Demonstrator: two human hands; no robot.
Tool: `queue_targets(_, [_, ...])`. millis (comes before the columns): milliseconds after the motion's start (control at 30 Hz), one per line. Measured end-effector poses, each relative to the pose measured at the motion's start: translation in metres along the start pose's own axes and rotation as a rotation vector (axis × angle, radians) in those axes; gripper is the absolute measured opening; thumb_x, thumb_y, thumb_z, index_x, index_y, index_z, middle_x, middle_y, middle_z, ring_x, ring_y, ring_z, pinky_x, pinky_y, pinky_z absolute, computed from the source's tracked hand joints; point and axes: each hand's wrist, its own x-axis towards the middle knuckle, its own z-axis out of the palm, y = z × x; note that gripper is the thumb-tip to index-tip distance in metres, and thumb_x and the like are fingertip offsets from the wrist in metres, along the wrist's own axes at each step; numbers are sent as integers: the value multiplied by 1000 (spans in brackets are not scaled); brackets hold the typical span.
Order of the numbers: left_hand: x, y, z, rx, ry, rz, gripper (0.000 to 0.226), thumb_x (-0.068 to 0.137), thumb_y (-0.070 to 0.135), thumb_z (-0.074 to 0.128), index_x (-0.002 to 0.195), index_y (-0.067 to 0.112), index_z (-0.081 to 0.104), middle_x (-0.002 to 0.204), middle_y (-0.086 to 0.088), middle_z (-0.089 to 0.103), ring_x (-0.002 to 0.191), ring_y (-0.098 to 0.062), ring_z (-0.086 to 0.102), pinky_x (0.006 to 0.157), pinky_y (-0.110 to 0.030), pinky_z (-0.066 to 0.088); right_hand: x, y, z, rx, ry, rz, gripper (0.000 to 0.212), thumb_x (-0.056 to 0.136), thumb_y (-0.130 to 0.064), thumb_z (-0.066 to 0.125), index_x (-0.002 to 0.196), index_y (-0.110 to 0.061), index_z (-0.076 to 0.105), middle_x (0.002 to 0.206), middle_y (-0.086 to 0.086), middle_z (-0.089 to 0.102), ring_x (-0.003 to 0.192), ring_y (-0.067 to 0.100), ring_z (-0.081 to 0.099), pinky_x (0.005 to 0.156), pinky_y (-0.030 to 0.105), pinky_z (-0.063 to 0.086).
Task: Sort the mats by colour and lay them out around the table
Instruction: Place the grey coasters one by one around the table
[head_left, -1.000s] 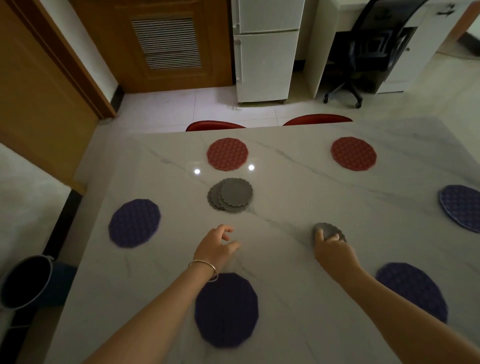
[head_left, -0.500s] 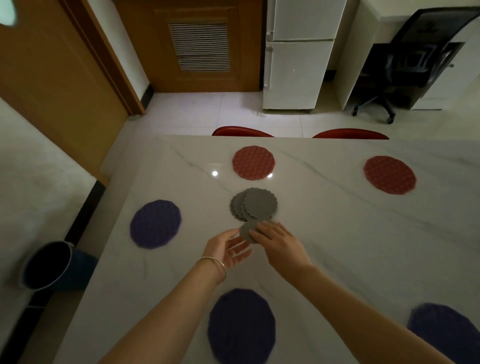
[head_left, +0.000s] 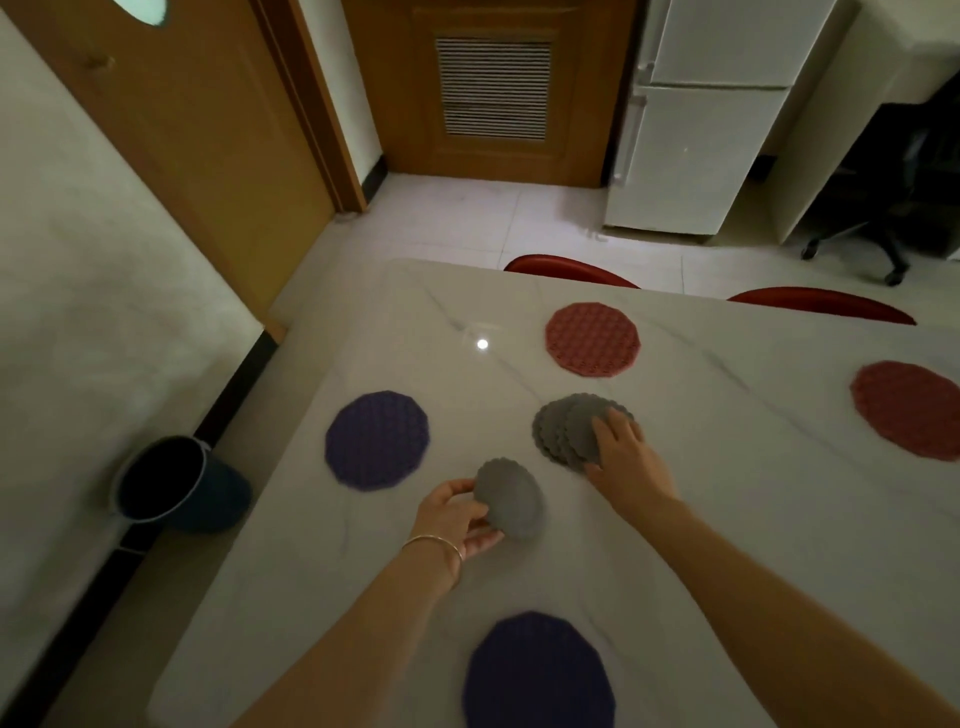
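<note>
My left hand (head_left: 456, 517) holds a small grey scalloped mat (head_left: 511, 498) by its left edge, just above the marble table (head_left: 727, 493). My right hand (head_left: 626, 457) rests with its fingers on the fanned stack of grey mats (head_left: 563, 428) at the table's middle. Two purple mats lie on the table, one at the left (head_left: 377, 440) and one near the front edge (head_left: 537, 673). Two red mats lie at the far side, one (head_left: 592, 339) in the middle and one (head_left: 906, 408) at the right.
Two red chair backs (head_left: 569, 270) (head_left: 821, 304) stand behind the far table edge. A dark bucket (head_left: 171, 486) sits on the floor left of the table. A white fridge (head_left: 701, 119) and a black office chair (head_left: 883, 208) stand beyond.
The single grey mat passed from my right hand to my left hand, which now holds it to the left. My right hand moved onto the grey stack. The view turned left.
</note>
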Motion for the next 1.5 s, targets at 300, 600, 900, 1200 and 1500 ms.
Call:
queue_targets(300, [9,-1,-8,-55,2,-50,22,89,-9,46,93,9,58,94,-18,62,83,-31,63,60,-43,53,0,-2,-9,-140,209,-181,30,84,1,59,114,-1,61,106,17,67,90,34,66,74,39,55])
queue_targets(600, [8,-3,3,-169,-8,-91,13,90,16,52,90,8,62,90,-18,65,81,-31,62,63,-43,53,-73,-42,17,177,623,-441,28,76,-2,69,104,-1,72,107,15,72,93,22,71,63,31,61])
queue_targets(900, [3,-9,7,-120,-55,3,15,91,7,52,102,8,62,88,-18,70,78,-28,68,58,-38,57,-88,-64,33,233,405,-487,45,57,-4,87,100,-10,75,102,3,75,87,16,72,60,27,60])
queue_targets(1200, [-3,-10,9,-78,-49,66,24,85,-10,54,105,3,58,90,-23,67,79,-33,67,64,-41,60,-77,-58,29,291,315,-467,32,79,-14,74,111,-16,70,111,2,71,93,20,70,67,29,60])
queue_targets(1500, [-3,-7,-4,-91,6,39,21,86,-10,52,101,3,58,89,-19,67,78,-30,67,51,-36,57,-18,-12,13,-70,-45,-33,73,92,-44,52,149,-16,16,158,10,8,143,29,15,106,42,40])
